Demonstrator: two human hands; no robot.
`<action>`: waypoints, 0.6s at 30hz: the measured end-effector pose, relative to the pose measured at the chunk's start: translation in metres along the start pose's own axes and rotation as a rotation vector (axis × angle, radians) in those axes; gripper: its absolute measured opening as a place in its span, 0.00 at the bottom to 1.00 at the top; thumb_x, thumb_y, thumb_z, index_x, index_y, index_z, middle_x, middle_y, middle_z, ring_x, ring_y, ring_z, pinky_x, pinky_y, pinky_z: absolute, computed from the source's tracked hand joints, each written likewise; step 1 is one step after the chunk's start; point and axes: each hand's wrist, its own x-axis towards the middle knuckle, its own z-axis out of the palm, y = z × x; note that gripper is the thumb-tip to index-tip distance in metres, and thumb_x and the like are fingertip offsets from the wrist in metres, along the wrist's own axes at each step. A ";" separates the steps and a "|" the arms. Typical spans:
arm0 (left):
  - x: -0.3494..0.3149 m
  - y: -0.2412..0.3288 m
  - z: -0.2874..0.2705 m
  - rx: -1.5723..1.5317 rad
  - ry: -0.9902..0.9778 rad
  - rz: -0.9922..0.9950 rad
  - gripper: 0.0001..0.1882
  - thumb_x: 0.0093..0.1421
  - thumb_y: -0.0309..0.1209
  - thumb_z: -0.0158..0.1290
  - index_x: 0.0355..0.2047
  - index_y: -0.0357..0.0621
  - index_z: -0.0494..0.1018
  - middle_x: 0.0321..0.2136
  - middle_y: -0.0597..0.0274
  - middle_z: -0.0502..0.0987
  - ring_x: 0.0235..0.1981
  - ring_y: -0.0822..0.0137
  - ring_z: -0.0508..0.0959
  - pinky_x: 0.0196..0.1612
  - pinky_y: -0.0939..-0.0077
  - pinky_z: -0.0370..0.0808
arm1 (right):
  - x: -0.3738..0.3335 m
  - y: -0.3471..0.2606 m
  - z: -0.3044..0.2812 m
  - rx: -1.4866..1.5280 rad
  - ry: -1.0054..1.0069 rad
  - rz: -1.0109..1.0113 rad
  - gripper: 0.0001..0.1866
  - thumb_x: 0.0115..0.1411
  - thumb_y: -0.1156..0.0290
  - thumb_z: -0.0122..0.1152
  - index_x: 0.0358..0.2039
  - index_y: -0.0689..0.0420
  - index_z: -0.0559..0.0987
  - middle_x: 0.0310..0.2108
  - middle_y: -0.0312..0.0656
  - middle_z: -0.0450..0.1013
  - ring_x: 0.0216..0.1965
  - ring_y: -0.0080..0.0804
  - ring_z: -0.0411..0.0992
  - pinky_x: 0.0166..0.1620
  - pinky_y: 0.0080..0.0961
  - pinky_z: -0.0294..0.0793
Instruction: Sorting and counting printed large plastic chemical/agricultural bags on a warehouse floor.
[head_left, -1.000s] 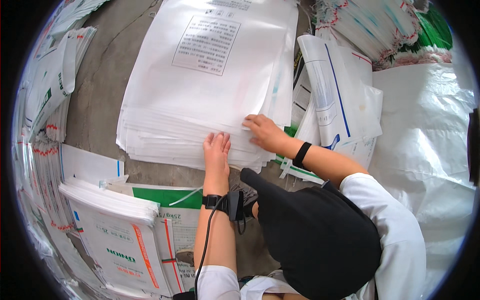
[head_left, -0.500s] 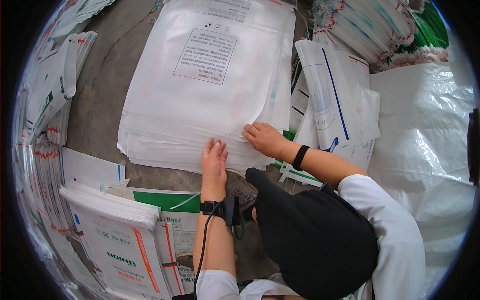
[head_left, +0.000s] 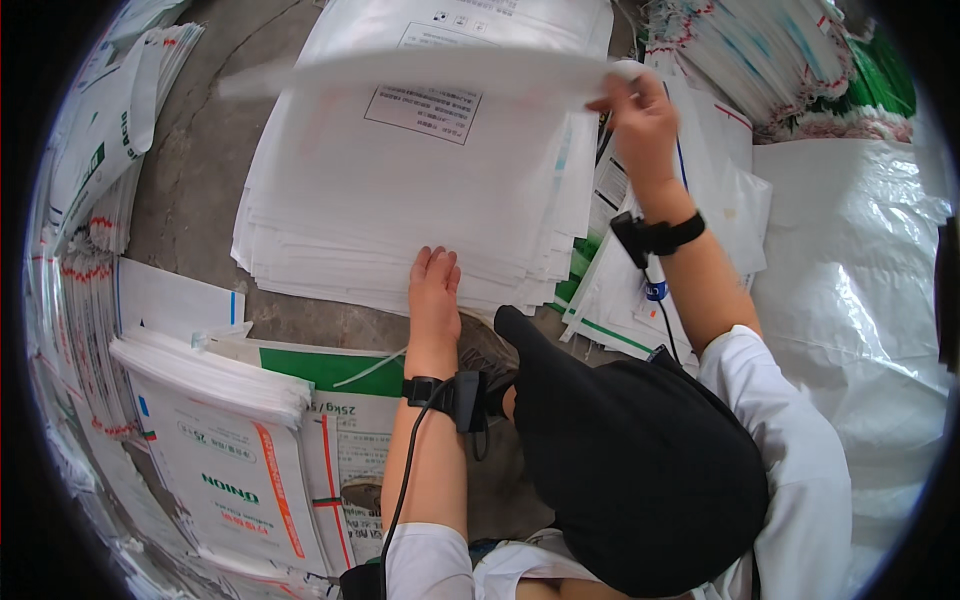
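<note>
- On the concrete floor, the left hand lay flat, fingers together, pressing the stack of white woven sacks at its near edge.
- Right hand pinched the top sack, lifted off the stack; peeling appeared underway, and carrying it clear would likely need the stack held down.

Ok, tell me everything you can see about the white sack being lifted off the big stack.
The lifted sack is a thin, flat white bag, seemingly woven plastic, blurred in the picture. It hangs roughly level above the stack of white sacks, seen nearly edge-on. The right hand pinches its right end, raised high. The left hand lies flat on the stack, not touching it.
</note>
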 end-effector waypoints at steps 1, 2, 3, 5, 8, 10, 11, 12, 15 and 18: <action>-0.001 0.002 0.000 0.001 0.003 0.006 0.36 0.67 0.31 0.50 0.68 0.29 0.45 0.64 0.44 0.60 0.63 0.57 0.66 0.64 0.68 0.63 | 0.008 -0.010 -0.004 0.140 0.060 -0.018 0.06 0.66 0.71 0.57 0.39 0.60 0.76 0.32 0.39 0.80 0.31 0.27 0.81 0.31 0.21 0.75; -0.001 0.002 -0.001 -0.019 0.006 0.003 0.36 0.67 0.30 0.50 0.68 0.29 0.45 0.64 0.44 0.59 0.63 0.57 0.66 0.64 0.68 0.63 | 0.007 -0.013 -0.004 0.141 0.057 -0.018 0.06 0.66 0.71 0.57 0.39 0.60 0.76 0.32 0.39 0.80 0.31 0.27 0.81 0.31 0.21 0.75; -0.002 0.003 -0.001 -0.038 0.010 0.000 0.36 0.67 0.30 0.50 0.68 0.29 0.45 0.64 0.44 0.59 0.63 0.57 0.66 0.64 0.69 0.63 | 0.003 -0.017 -0.003 0.187 0.065 -0.041 0.06 0.66 0.72 0.56 0.40 0.60 0.76 0.33 0.38 0.80 0.33 0.27 0.81 0.32 0.20 0.76; -0.002 0.003 0.001 -0.057 0.007 -0.004 0.36 0.67 0.30 0.50 0.68 0.29 0.45 0.64 0.44 0.59 0.62 0.57 0.67 0.63 0.69 0.64 | -0.010 -0.014 -0.002 0.227 0.073 -0.067 0.07 0.67 0.72 0.55 0.41 0.61 0.75 0.34 0.38 0.80 0.35 0.28 0.81 0.33 0.19 0.77; -0.002 0.003 0.014 -0.057 -0.015 -0.035 0.36 0.67 0.31 0.50 0.68 0.29 0.46 0.64 0.44 0.60 0.62 0.57 0.67 0.61 0.70 0.65 | -0.051 0.033 0.001 0.151 -0.161 -0.070 0.08 0.67 0.75 0.54 0.45 0.63 0.73 0.37 0.42 0.79 0.40 0.28 0.81 0.37 0.21 0.79; -0.003 0.004 0.014 -0.038 -0.020 -0.050 0.36 0.67 0.31 0.50 0.68 0.29 0.46 0.64 0.45 0.60 0.61 0.58 0.68 0.60 0.70 0.65 | -0.078 0.053 0.007 0.185 -0.264 0.073 0.09 0.67 0.75 0.54 0.45 0.63 0.73 0.39 0.43 0.79 0.42 0.30 0.80 0.41 0.22 0.79; 0.000 0.002 0.013 -0.025 -0.017 -0.049 0.36 0.67 0.32 0.50 0.68 0.30 0.46 0.64 0.45 0.61 0.61 0.57 0.68 0.60 0.69 0.65 | -0.088 0.063 0.011 0.185 -0.263 0.076 0.09 0.67 0.75 0.54 0.45 0.63 0.73 0.39 0.43 0.79 0.42 0.30 0.80 0.41 0.22 0.79; 0.002 0.000 0.010 -0.011 -0.011 -0.047 0.36 0.67 0.32 0.50 0.68 0.31 0.47 0.64 0.45 0.61 0.61 0.57 0.68 0.60 0.69 0.65 | -0.097 0.069 0.017 0.258 -0.271 0.211 0.09 0.68 0.74 0.54 0.45 0.63 0.73 0.39 0.42 0.79 0.43 0.29 0.80 0.42 0.22 0.79; 0.006 -0.002 -0.001 0.063 0.012 -0.002 0.36 0.67 0.32 0.50 0.68 0.32 0.47 0.63 0.46 0.62 0.62 0.56 0.67 0.61 0.68 0.64 | -0.115 0.085 0.032 0.300 -0.310 0.380 0.09 0.67 0.73 0.55 0.45 0.63 0.74 0.40 0.42 0.79 0.44 0.28 0.79 0.44 0.23 0.78; 0.002 -0.002 0.002 0.048 -0.027 0.003 0.36 0.67 0.33 0.49 0.69 0.33 0.47 0.64 0.46 0.60 0.63 0.56 0.65 0.62 0.67 0.63 | -0.122 0.094 0.042 0.065 -0.485 0.244 0.10 0.62 0.75 0.59 0.44 0.59 0.77 0.42 0.44 0.79 0.39 0.31 0.79 0.42 0.27 0.77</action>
